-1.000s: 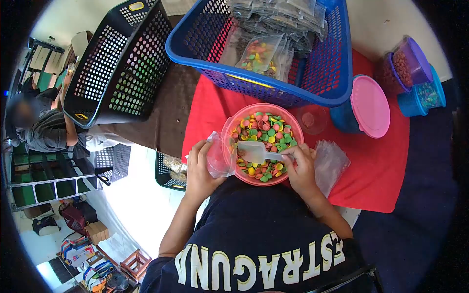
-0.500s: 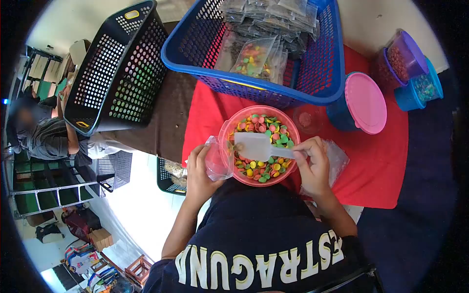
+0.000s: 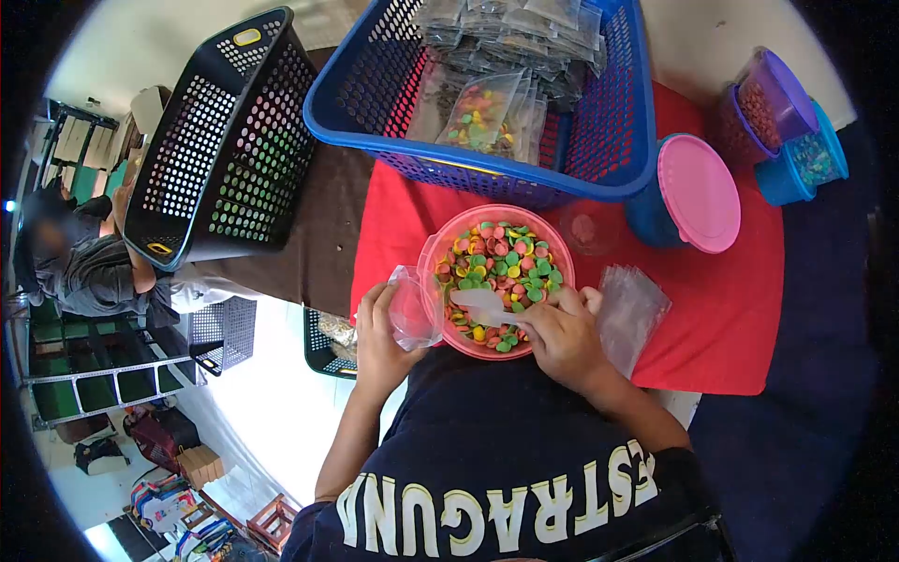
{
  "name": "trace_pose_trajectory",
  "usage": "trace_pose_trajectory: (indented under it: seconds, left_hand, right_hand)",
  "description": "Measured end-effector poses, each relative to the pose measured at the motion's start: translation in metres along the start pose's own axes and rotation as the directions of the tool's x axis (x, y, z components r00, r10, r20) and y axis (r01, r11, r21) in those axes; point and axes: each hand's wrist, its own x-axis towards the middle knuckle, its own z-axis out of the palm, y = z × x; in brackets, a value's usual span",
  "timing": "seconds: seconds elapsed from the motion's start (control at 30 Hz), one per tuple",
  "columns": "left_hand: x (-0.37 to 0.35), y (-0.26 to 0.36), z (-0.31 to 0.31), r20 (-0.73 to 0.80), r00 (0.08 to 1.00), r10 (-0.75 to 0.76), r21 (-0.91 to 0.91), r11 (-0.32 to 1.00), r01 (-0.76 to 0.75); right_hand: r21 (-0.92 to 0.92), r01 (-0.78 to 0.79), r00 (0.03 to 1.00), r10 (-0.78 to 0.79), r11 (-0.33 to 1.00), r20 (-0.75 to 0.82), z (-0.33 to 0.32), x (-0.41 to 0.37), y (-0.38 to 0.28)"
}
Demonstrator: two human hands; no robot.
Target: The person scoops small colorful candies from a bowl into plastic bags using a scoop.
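Observation:
A round pink tub (image 3: 451, 341) full of small red, green and yellow pieces (image 3: 515, 258) rests on the red cloth, close to my body. My left hand (image 3: 382, 337) grips a clear plastic bag (image 3: 415, 304) at the tub's left rim. In my right hand (image 3: 562, 335), at the lower right of the tub, is the handle of a white scoop (image 3: 479, 300). The scoop's blade lies low among the pieces and is partly hidden. Flat clear bags (image 3: 633, 314) lie just right of my right hand.
Beyond the tub stands a blue basket (image 3: 412, 150) holding filled packets (image 3: 487, 112). A black basket (image 3: 253, 169) is at the left, near another person (image 3: 94, 262). Pink-lidded (image 3: 698, 192), purple (image 3: 777, 98) and turquoise (image 3: 796, 178) containers stand at the right.
My right hand has moved left and down over the tub, tilting the scoop lower into the pieces. More of the flat bags at the right now shows. My left hand has barely moved.

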Motion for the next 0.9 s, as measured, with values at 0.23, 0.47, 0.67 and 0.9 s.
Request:
trace_pose_trajectory:
  seconds: [0.23, 0.47, 0.67, 0.9]
  left_hand:
    - [-0.001, 0.001, -0.001, 0.026, 1.000, -0.016, -0.001, 1.000, 0.016]
    - [0.000, 0.001, 0.001, 0.002, 1.000, -0.019, 0.008, 1.000, 0.019]
    - [0.000, 0.001, 0.000, 0.003, 1.000, -0.012, 0.007, 1.000, 0.012]
    - [0.001, 0.002, -0.002, 0.027, 0.999, -0.027, -0.009, 1.000, 0.027]
  right_hand:
    - [-0.050, -0.124, 0.992, 0.124, 0.991, -0.012, -0.004, 0.001, 0.015]
    - [-0.007, -0.072, 0.997, 0.072, 0.997, -0.032, 0.003, 0.002, 0.002]
    - [0.015, -0.087, 0.995, 0.088, 0.996, -0.041, -0.005, 0.001, 0.000]
    - [0.004, -0.102, 0.995, 0.102, 0.995, 0.010, 0.000, 0.000, 0.004]
